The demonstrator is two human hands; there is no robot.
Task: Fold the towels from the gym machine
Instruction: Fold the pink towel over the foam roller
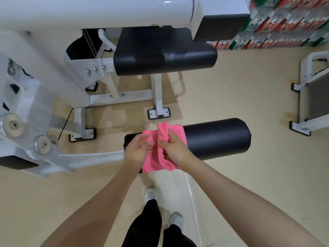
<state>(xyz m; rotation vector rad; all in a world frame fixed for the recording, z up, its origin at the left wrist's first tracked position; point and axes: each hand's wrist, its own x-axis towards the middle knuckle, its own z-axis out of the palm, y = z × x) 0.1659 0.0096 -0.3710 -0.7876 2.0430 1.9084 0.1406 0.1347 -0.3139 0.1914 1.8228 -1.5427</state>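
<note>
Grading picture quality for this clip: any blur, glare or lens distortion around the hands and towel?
Head view: strong wide-angle bending stretches the forearms; the left hand looks slightly soft, the right hand and pink towel sharper. Glare streaks the white machine housing and the floor near the shoes; shadows are soft.

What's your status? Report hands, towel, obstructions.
Right hand gripping bunched pink cloth towel; left hand open against it. Towel draped over black padded roller, not yet folded. Nothing in the way.
</note>
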